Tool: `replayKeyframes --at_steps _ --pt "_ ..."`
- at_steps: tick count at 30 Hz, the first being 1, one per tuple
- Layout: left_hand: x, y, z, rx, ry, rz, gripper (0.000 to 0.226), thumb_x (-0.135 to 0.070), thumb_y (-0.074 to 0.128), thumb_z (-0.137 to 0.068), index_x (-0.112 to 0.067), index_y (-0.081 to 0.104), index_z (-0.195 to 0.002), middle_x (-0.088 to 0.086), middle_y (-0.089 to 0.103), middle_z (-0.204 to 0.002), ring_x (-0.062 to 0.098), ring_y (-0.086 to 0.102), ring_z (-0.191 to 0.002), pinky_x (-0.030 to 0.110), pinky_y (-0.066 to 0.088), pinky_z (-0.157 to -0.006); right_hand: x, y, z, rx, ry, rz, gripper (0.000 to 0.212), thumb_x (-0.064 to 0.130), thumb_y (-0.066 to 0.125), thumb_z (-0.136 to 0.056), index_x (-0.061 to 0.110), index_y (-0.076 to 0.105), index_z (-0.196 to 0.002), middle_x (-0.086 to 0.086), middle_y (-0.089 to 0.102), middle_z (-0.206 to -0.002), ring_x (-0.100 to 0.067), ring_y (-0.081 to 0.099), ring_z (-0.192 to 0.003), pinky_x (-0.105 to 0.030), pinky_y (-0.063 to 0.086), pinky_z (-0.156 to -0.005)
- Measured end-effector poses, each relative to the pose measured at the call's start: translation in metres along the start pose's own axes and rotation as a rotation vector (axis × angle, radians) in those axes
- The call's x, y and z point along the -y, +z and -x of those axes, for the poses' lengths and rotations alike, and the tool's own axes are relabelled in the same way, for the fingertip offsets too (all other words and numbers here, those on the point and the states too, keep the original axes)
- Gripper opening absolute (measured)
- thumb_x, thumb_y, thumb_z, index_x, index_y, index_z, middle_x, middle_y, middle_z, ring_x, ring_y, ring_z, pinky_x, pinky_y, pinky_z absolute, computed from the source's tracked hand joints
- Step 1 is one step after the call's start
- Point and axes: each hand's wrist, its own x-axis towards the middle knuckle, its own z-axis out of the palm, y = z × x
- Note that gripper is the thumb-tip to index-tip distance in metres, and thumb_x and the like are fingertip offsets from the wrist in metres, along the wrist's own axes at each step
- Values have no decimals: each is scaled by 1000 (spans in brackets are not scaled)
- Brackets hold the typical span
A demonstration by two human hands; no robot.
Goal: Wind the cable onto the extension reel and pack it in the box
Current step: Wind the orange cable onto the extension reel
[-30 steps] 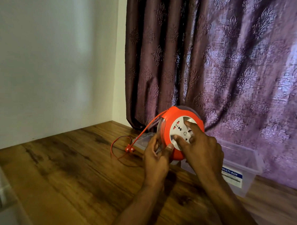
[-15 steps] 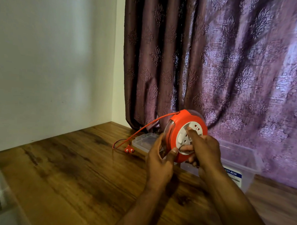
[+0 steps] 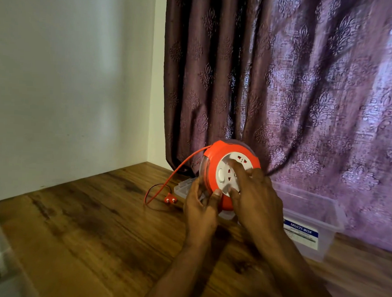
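A: Head view had the reel (image 3: 231,175) upright, lifted off the table (image 3: 92,229), with the box (image 3: 308,220) right behind it. Left hand (image 3: 200,210) clasped the lower rim, thumb on the orange face.

B: And the right hand (image 3: 255,199)?

A: Fingers spread on the white socket plate (image 3: 231,172), pressing rather than closed around anything. It had turned since 1 second earlier, so winding was underway.

B: Did the cable (image 3: 178,170) show it?

A: Yes. The loose loop on the table had shrunk and the plug (image 3: 170,200) lay nearer the reel. How much was wound inside I couldn't tell; probably most.

B: So packing came soon.
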Motion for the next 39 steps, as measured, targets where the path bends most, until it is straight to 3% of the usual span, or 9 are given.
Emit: replayKeyframes --at_steps 3,6,10,14,18,23,28,33,39 --pt "-1 0 1 41 -1 6 40 -2 68 -87 -27 58 -117 -10 67 -112 -15 63 -94 19 56 -87 -6 5 0 9 -1 -40 63 36 50 -96 50 15 -147 -6 45 -135 -30 48 -119 -41 49 -84" --pt "-3 1 1 74 -30 8 32 -10 66 -90 -35 59 -108 -12 67 -110 -12 64 -94 35 57 -91 -10 9 -3 -25 17 -54 62 34 53 -95 50 21 -146 -6 49 -128 -30 50 -115 -40 48 -79" --pt "-2 1 -2 26 0 11 35 -33 64 -89 -27 61 -124 -11 69 -114 -5 66 -100 23 58 -84 -6 15 -2 -62 -17 20 66 25 55 -94 53 20 -144 -6 46 -135 -29 48 -119 -39 49 -80" --pt "2 -4 -5 1 -42 49 44 -50 60 -80 -31 62 -120 -7 71 -113 6 69 -101 30 61 -80 -3 18 2 -80 -51 32 68 28 58 -92 53 20 -143 -6 48 -134 -28 51 -116 -40 51 -78" --pt "3 -4 -4 -2 -49 40 36 -51 60 -79 -39 60 -113 -13 69 -110 -3 68 -97 15 56 -69 -5 15 3 -73 -18 -37 66 42 61 -89 52 22 -142 -3 56 -124 -29 59 -109 -40 52 -78" --pt "7 -3 -5 -19 -17 -17 19 -38 60 -90 -40 61 -109 -16 69 -108 1 67 -100 19 58 -80 -3 13 2 -78 121 -165 64 59 64 -80 52 36 -137 0 66 -118 -29 61 -107 -38 49 -78" --pt "1 -2 -1 3 44 -78 19 -49 56 -81 -45 59 -100 -44 62 -94 -18 61 -93 6 52 -71 -3 14 0 -125 298 -293 63 69 64 -72 46 49 -130 -6 70 -115 -36 61 -105 -38 48 -78" --pt "7 0 3 29 89 -70 39 -45 59 -81 -26 63 -115 -18 68 -102 -8 66 -93 13 56 -74 -7 16 -1 -124 470 -537 61 68 64 -72 30 57 -120 -10 67 -118 -35 58 -109 -39 45 -84" --pt "8 0 2 5 109 -191 28 -55 52 -85 -39 58 -107 -20 64 -103 -3 64 -95 24 58 -79 0 12 1 -140 442 -546 59 66 63 -75 28 59 -119 -9 67 -118 -35 59 -110 -40 44 -85"
